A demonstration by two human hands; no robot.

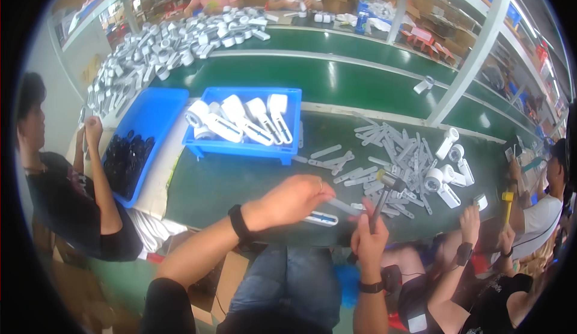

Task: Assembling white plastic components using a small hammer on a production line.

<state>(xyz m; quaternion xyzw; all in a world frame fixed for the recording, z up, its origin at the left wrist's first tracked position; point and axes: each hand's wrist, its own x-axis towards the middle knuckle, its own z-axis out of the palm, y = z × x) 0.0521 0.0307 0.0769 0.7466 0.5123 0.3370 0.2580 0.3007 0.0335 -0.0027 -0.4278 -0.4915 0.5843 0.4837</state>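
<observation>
While the head view looks down over a green work surface [240, 183], the left hand [288, 200] hovers just nearer the person than the blue bin [243, 147], its fingers pinched together on a slim grey strip [344, 206] that points to the right. Just below that strip lies a white handle piece [321, 218] with a dark slot, flat on the surface and close to its near edge. The right hand [368, 238] is closed around the handle of a small mallet [384, 191], whose head stands raised over the near edge of the pile of grey strips [390, 153], to the right of the bin. White round-headed housings [448, 174] lie at the far right of that pile, and 5 or so similar ones fill the bin itself. To the left of the bin a second blue tray [150, 123] holds dark parts. A co-worker's hand [470, 220] rests beyond the pile.

As a judgement: the mallet head sits near the left fingers, so a misaligned blow could catch them, or skid the strip off the handle piece and over the near edge.
</observation>
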